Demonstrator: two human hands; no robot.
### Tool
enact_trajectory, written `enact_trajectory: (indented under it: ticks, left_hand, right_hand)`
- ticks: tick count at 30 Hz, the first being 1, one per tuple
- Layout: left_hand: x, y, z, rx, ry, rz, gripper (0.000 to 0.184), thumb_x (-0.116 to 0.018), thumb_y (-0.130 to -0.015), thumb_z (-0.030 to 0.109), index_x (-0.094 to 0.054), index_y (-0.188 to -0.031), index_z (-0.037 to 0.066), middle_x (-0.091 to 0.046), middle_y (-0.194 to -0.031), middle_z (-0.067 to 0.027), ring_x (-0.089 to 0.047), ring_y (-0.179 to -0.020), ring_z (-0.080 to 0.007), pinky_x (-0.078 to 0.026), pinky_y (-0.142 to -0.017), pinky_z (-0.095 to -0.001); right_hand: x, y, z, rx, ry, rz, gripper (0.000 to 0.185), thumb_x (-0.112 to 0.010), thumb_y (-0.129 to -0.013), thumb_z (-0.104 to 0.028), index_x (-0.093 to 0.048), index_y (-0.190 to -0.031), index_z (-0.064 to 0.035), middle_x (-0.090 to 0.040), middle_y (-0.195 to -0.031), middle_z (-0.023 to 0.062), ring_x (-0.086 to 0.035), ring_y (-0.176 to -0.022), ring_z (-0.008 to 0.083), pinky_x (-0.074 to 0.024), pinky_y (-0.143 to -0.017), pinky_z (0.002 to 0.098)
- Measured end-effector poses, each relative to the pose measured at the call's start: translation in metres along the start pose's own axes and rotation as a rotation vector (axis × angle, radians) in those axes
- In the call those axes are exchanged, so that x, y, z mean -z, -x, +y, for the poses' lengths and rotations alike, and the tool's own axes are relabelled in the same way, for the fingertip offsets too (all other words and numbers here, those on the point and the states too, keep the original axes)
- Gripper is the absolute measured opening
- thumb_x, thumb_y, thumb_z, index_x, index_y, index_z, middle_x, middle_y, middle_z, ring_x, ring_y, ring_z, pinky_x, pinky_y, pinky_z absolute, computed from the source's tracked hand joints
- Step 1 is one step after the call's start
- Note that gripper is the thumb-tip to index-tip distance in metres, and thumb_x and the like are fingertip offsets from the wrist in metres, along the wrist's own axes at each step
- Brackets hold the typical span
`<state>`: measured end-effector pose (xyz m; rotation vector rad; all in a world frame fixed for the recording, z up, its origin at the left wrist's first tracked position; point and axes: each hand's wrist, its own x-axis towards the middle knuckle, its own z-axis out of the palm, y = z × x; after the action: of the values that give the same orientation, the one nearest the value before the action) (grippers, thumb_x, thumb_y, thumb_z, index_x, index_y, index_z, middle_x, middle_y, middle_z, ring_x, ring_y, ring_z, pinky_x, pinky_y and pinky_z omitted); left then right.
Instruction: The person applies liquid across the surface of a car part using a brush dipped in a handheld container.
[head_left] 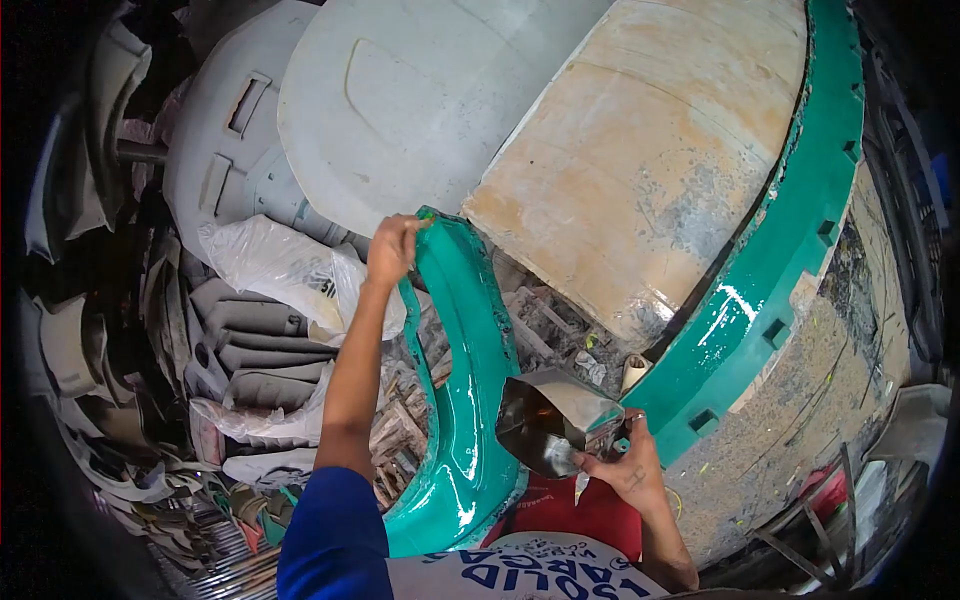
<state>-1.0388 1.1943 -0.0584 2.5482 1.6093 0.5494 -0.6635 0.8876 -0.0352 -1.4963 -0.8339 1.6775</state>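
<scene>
My left hand (393, 248) is closed at the upper end of a curved, glossy green mould (468, 350). What its fingers grip is too small to make out; a bit of green and yellow shows beside the fingertips. My right hand (632, 468) holds a shiny, open metal tin (540, 432) by its rim, thumb on the near side. The tin is tilted, with a brownish sheen inside. It hangs between the curved mould and a second long green mould (735, 310), whose surface also shines.
Large pale panels (400, 110) and a tan, stained panel (660, 150) lie beyond. Plastic wrapping (275, 265) covers grey parts on the left. A small roll-shaped object (635, 372) stands behind the tin. Scrap pieces (85, 350) crowd the left edge; metal bars (820, 540) lie lower right.
</scene>
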Motion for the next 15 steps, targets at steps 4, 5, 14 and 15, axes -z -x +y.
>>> enact_trajectory:
  ticks: [4,5,14,15]
  left_hand:
    - [-0.018,0.047,0.028,-0.173,-0.197,-0.284,0.022,-0.056,-0.089,0.003,-0.062,-0.11,0.0,-0.064,-0.096,-0.0174,-0.058,-0.086,-0.0377,-0.048,-0.078,-0.0446]
    - [-0.023,0.059,0.037,-0.202,-0.193,-0.304,0.025,-0.057,-0.088,0.003,-0.06,-0.113,0.0,-0.064,-0.097,-0.0172,-0.058,-0.086,-0.0376,-0.048,-0.078,-0.0447]
    - [-0.005,0.052,0.05,0.192,0.455,-0.589,0.007,-0.062,-0.087,0.002,-0.068,-0.09,0.003,-0.066,-0.084,-0.0129,-0.064,-0.08,-0.0298,-0.051,-0.072,-0.0367]
    - [-0.008,0.044,0.032,0.198,0.458,-0.582,0.007,-0.062,-0.087,0.002,-0.068,-0.09,0.003,-0.066,-0.084,-0.0129,-0.064,-0.08,-0.0298,-0.051,-0.072,-0.0367]
  right_hand:
    - [0.001,-0.004,-0.005,-0.016,0.055,0.013,0.068,-0.088,-0.064,-0.02,-0.046,-0.112,0.0046,-0.063,-0.095,0.0156,-0.061,-0.089,0.0214,-0.0495,-0.082,0.0336]
    - [0.002,-0.006,-0.008,-0.005,0.086,0.023,0.067,-0.088,-0.064,-0.021,-0.047,-0.111,0.0048,-0.064,-0.094,0.0159,-0.062,-0.087,0.0216,-0.0498,-0.081,0.0338]
    - [0.007,-0.039,-0.032,0.043,0.21,0.075,0.077,-0.088,-0.065,-0.032,-0.048,-0.115,0.0105,-0.066,-0.1,0.0212,-0.064,-0.093,0.0272,-0.05,-0.085,0.0366]
    - [0.008,-0.046,-0.029,0.042,0.268,0.085,0.081,-0.088,-0.065,-0.036,-0.048,-0.116,0.0128,-0.066,-0.1,0.0238,-0.064,-0.092,0.0282,-0.0502,-0.085,0.0372]
